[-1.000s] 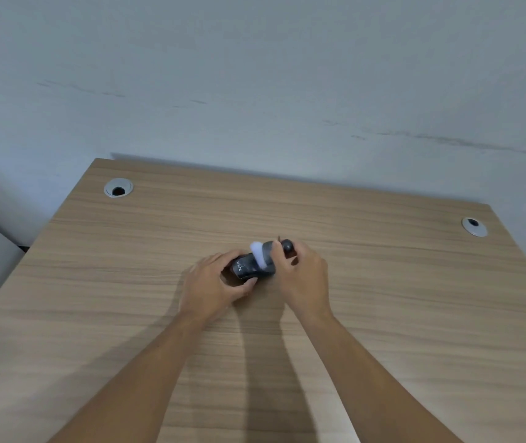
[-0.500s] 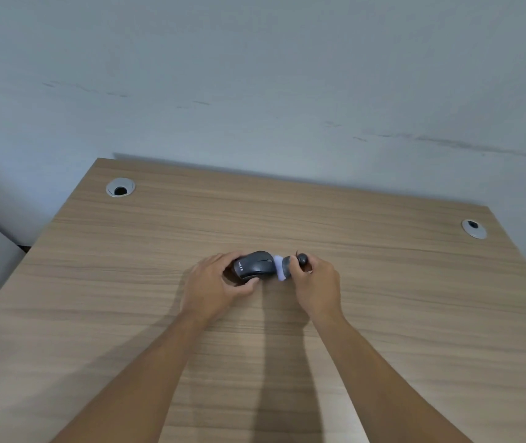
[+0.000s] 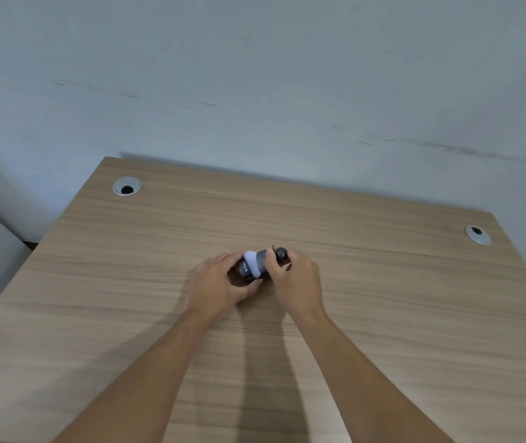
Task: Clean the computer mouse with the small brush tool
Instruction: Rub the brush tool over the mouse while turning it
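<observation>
one mouse (image 3: 245, 269), one brush (image 3: 257, 263), two hands (image 3: 220, 287) (image 3: 297, 282), two grommets (image 3: 127, 186) (image 3: 477, 235), one desk (image 3: 383, 314)

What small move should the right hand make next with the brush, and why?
Probably sweep the brush along the mouse toward its other end. The right hand has the white bristles on the mouse, and the left hand grips it.

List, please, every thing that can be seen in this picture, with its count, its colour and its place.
desk: 1, light wood, fills the lower view
cable grommets: 2, silver, far left and far right corners of the desk
wall: 1, pale grey-blue, behind the desk
computer mouse: 1, black, desk centre, in the left hand
brush tool: 1, white bristles, dark handle, on the mouse
left hand: 1, holds the mouse
right hand: 1, holds the brush
</observation>
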Action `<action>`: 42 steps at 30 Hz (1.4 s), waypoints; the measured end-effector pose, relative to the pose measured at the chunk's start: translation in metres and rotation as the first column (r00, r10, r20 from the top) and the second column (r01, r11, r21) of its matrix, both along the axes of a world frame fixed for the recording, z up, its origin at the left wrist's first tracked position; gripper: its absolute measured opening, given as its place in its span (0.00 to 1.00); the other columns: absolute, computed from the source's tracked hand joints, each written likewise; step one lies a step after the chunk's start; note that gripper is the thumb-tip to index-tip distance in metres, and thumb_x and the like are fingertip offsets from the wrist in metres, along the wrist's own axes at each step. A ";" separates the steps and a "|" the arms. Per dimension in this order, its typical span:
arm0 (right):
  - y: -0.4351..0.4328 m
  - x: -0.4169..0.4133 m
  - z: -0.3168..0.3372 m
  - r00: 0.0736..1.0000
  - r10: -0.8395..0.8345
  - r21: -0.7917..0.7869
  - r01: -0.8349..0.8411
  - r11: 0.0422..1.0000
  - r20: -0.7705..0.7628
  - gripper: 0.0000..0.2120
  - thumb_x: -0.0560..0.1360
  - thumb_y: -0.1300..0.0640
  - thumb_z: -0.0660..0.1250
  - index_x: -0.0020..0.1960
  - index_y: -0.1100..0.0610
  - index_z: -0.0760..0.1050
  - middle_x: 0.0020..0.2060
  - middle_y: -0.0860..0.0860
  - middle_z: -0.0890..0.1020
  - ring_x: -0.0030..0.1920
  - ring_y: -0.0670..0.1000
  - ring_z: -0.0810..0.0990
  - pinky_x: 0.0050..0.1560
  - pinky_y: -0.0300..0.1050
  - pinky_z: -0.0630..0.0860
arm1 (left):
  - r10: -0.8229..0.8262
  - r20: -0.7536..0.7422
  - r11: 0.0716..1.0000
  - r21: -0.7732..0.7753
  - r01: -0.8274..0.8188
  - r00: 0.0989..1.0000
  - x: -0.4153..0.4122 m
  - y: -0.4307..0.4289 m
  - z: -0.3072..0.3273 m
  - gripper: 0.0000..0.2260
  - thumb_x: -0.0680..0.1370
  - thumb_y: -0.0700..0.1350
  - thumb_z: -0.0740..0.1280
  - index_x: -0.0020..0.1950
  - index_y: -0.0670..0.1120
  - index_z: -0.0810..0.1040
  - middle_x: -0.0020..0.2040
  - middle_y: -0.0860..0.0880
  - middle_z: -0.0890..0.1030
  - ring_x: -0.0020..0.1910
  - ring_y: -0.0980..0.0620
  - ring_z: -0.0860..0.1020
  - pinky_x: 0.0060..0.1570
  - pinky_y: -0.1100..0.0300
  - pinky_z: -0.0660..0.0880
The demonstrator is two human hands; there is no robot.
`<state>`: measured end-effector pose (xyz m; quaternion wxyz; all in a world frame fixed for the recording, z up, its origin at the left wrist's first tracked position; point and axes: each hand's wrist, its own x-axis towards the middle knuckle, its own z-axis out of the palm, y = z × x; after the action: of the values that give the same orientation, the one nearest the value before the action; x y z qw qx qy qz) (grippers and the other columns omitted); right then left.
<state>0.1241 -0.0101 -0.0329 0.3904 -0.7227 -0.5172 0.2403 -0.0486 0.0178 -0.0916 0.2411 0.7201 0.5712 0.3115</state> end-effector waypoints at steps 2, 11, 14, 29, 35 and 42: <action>0.004 0.010 -0.001 0.998 -0.060 -0.010 0.061 0.998 0.028 0.20 0.79 0.50 0.71 0.33 0.53 0.68 0.26 0.48 0.70 0.29 0.47 0.69 0.32 0.41 0.65 | 0.007 0.010 1.000 0.029 -0.007 1.000 0.001 0.000 -0.001 0.26 0.68 0.63 0.79 0.65 0.60 0.84 0.57 0.62 0.86 0.56 0.59 0.82 0.60 0.60 0.76; 0.015 0.036 0.017 0.993 -0.054 -0.071 0.062 0.996 0.106 0.20 0.77 0.54 0.68 0.31 0.54 0.61 0.26 0.48 0.64 0.27 0.49 0.63 0.29 0.42 0.60 | -0.045 0.015 0.998 -0.034 0.045 0.999 -0.002 0.000 0.000 0.26 0.71 0.65 0.77 0.69 0.66 0.80 0.55 0.67 0.81 0.56 0.63 0.78 0.62 0.60 0.74; 0.014 0.014 0.023 0.990 0.047 -0.002 -0.047 0.999 0.130 0.22 0.79 0.50 0.69 0.32 0.53 0.64 0.25 0.49 0.67 0.27 0.47 0.67 0.30 0.38 0.65 | -0.070 -0.007 0.997 -0.030 0.070 0.997 -0.003 0.003 -0.002 0.30 0.72 0.65 0.77 0.73 0.63 0.79 0.57 0.66 0.81 0.57 0.61 0.78 0.60 0.59 0.73; 0.009 0.057 0.012 0.988 -0.071 -0.041 0.078 0.996 0.139 0.20 0.79 0.52 0.67 0.33 0.55 0.63 0.27 0.49 0.65 0.30 0.49 0.63 0.32 0.41 0.63 | -0.079 0.072 0.993 -0.088 0.085 0.994 -0.005 0.004 0.001 0.28 0.71 0.70 0.76 0.71 0.67 0.80 0.58 0.64 0.84 0.60 0.60 0.80 0.66 0.53 0.75; -0.008 0.019 0.006 0.990 0.100 0.014 -0.102 0.995 0.095 0.20 0.80 0.49 0.71 0.34 0.54 0.69 0.26 0.48 0.71 0.29 0.47 0.69 0.31 0.37 0.65 | -0.044 0.062 0.995 -0.092 0.050 0.997 -0.002 0.003 0.003 0.26 0.71 0.68 0.76 0.67 0.63 0.83 0.53 0.63 0.85 0.54 0.59 0.81 0.59 0.53 0.78; -0.007 0.039 -0.015 0.984 -0.021 -0.096 0.039 0.995 0.176 0.20 0.80 0.47 0.68 0.33 0.50 0.65 0.30 0.47 0.72 0.34 0.53 0.71 0.35 0.48 0.64 | -0.052 0.074 0.992 -0.111 0.060 0.996 -0.003 0.005 0.000 0.28 0.70 0.69 0.76 0.68 0.62 0.83 0.54 0.63 0.85 0.55 0.59 0.81 0.60 0.52 0.78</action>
<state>0.1635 -0.0176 -0.0475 0.3110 -0.7672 -0.5258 0.1954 -0.0515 0.0225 -0.0913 0.3102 0.7096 0.5585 0.2972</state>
